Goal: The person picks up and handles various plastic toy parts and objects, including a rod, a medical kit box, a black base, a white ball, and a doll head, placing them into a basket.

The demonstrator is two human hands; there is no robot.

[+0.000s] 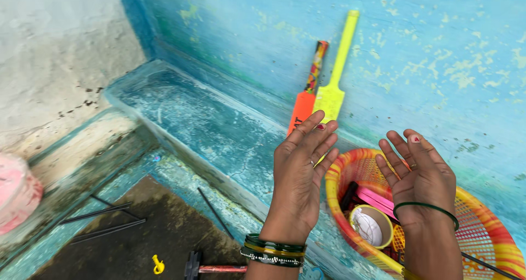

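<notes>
Below, both hands (298,173) (419,173) spread, empty, above orange-yellow basket (493,241) holding tape roll (371,226), pink box (378,199).

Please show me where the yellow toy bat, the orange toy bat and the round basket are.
yellow toy bat (329,100), head view, on its flat blade.
orange toy bat (301,110), head view, on its orange blade.
round basket (496,241), head view, on its right rim.

Open gap between hands (298,173); basket (493,241) crowds below.
</notes>
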